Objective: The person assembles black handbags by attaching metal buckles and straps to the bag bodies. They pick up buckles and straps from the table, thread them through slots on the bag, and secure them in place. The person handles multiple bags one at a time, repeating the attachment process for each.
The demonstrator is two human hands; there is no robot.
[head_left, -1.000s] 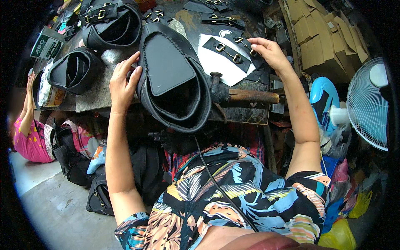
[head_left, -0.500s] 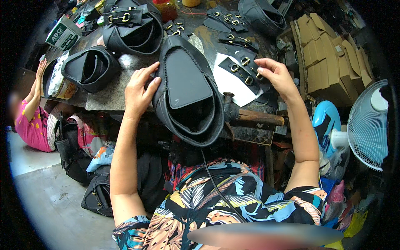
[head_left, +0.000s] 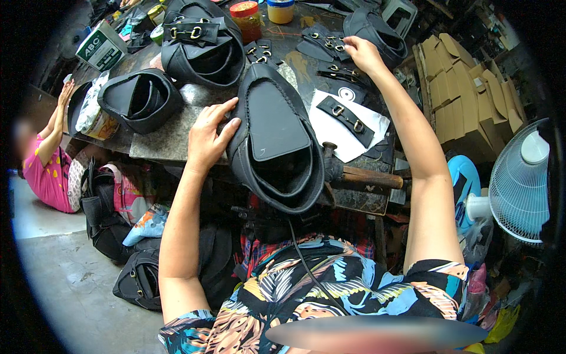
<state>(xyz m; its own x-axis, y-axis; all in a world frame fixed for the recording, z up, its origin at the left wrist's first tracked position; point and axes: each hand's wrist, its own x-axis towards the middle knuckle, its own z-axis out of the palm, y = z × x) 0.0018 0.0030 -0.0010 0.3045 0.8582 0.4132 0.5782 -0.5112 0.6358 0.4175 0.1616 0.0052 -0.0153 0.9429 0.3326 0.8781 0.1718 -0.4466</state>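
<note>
A black leather shoe upper [head_left: 277, 124] with a stitched edge stands in front of me, its open end toward me. My left hand [head_left: 209, 138] rests against its left side, thumb and index finger apart. Out at the far right, my right hand [head_left: 364, 56] has its fingertips closed on a black strap with gold-coloured buckles [head_left: 340, 48], at the edge of a strap pile [head_left: 317, 46]. Another buckled strap [head_left: 346, 120] lies on white paper [head_left: 354, 147]. Between paper and pile sit more straps [head_left: 342, 74] and a pale round disc [head_left: 346, 94].
A hammer [head_left: 365, 176] lies at the table's near edge. More black uppers [head_left: 138, 100] stand left and back. Two jars, one red-lidded [head_left: 244, 20], are at the back. Cardboard boxes [head_left: 471, 94] and a fan [head_left: 519, 183] are right. Another person [head_left: 50, 159] is far left.
My right hand has moved away from the white paper to the far strap pile. One of two straps at the paper has gone from there. My left hand stays by the upper.
</note>
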